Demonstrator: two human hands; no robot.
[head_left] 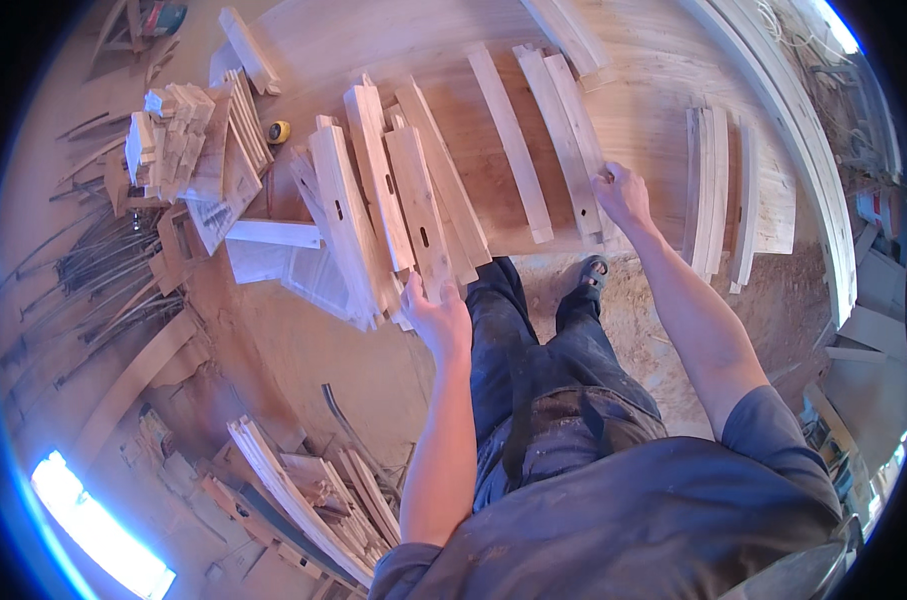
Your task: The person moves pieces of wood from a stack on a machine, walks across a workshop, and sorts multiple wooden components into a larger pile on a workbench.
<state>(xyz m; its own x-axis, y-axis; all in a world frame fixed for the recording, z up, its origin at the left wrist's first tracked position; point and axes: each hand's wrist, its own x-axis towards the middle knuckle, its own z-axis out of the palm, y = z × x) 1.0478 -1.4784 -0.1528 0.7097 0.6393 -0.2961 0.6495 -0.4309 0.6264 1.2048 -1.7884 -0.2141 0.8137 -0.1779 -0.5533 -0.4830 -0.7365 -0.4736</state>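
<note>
My left hand [438,317] is closed at the near end of a pale wooden rail [420,190] with a dark slot cut in its face, thumb and fingers on either side of that end. Other slotted rails lie beside it on the left, including one with a slot near its middle [335,185]. Farther right, my right hand [625,197] has its fingers curled against the right edge of a wooden strip [573,115]. Against that strip lies another strip [553,130] with a small dark hole near its near end. My fingertips there are partly hidden.
The pieces rest on a wooden worktop [393,45]. A single strip [510,145] lies between my hands, and more strips [711,190] stand right. At left are a stack of short wood pieces [183,130] and a yellow tape measure [279,132]. Long boards [798,140] run along the far right.
</note>
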